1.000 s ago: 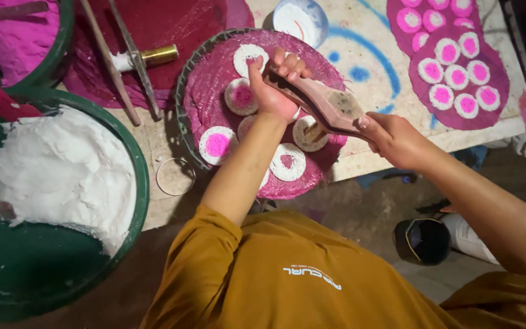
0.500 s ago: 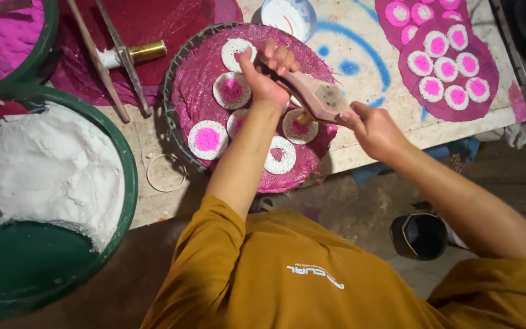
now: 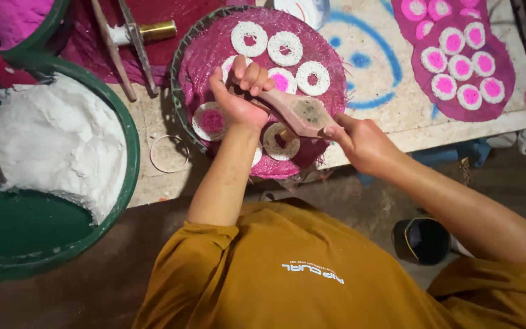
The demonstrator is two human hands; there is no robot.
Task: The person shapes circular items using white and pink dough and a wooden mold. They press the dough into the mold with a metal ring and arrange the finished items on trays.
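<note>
Wooden and worn, the press tool [image 3: 296, 113] is gripped at both ends: the left hand [image 3: 241, 91] curls shut round its far end over the round pink tray [image 3: 330, 79], the right hand [image 3: 360, 140] pinches the near handle. White lacy rings [image 3: 249, 38] lie close all round the left hand, one [image 3: 281, 141] directly beneath the tool; a slip or a dragged wrist could well crush or smear them. The tray's near rim overhangs the counter [image 3: 397, 131] edge, so a downward push there might tip it. Leftward, a loose metal ring [image 3: 169, 153] and the green tub of white paste [image 3: 56, 146] crowd in; rightward, bare counter gives room before the pink cloth of finished rings [image 3: 461, 61].
</note>
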